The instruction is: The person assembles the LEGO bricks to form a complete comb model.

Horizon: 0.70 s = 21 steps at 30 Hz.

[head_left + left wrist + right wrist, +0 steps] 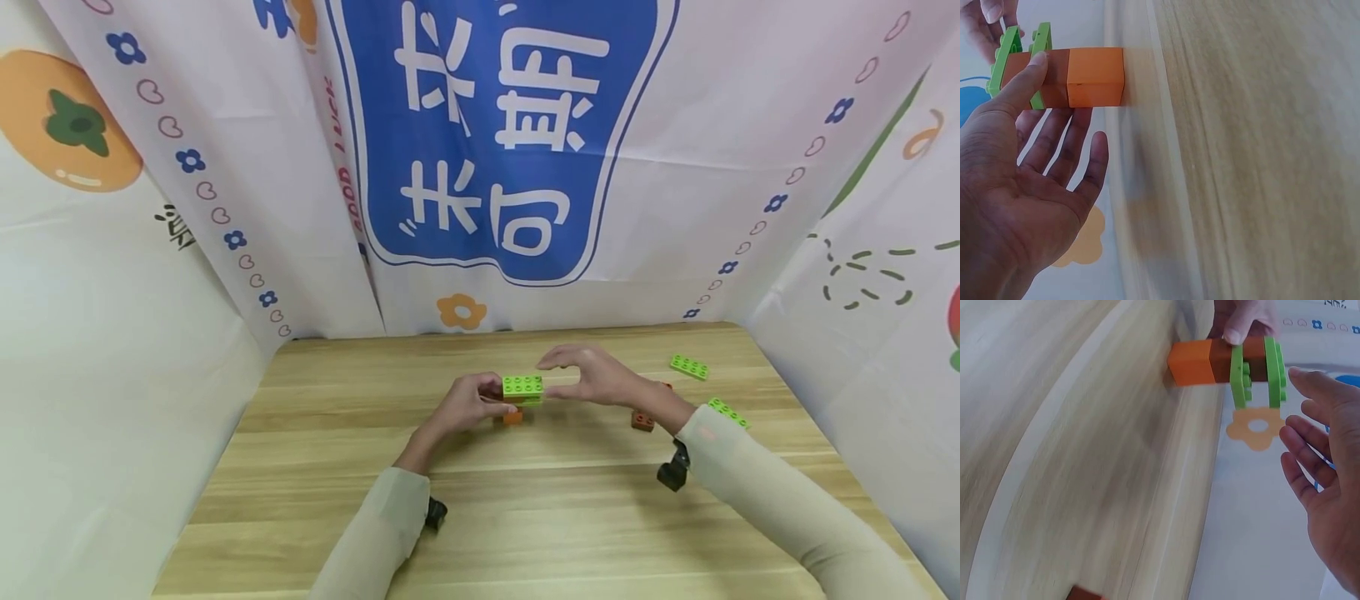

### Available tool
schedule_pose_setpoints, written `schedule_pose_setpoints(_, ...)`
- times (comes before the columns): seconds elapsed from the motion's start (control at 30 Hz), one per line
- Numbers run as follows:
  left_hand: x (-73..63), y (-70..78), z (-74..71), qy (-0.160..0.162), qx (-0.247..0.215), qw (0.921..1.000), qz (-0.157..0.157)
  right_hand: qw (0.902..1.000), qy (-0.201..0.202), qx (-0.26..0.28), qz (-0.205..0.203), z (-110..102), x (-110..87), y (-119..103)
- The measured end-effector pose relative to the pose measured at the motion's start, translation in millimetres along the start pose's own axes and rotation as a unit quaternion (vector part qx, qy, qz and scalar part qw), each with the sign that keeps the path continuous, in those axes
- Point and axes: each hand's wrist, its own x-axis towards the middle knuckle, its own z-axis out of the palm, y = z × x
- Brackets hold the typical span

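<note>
White printed cloth backs the wood-grain surface. Its blue panel reads "未来可期"; adjacent red lettering, partly creased, includes "LUCK". Block stack: upright near the surface's far edge, orange end down, brown blocks and two green plates above. Left hand: fingers and thumb pinch the stack. Right hand: fingers parted, holding nothing, just beside the green plates. Farther right: two loose green plates.
</note>
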Motion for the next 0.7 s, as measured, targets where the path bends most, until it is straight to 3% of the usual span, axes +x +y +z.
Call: schedule_pose_setpoints(0.7,-0.6,-1.6,0.4,0.001,-0.001,1.0,0.001,0.9993,0.011,-0.023,0.028,-23.9,-48.4,32.7)
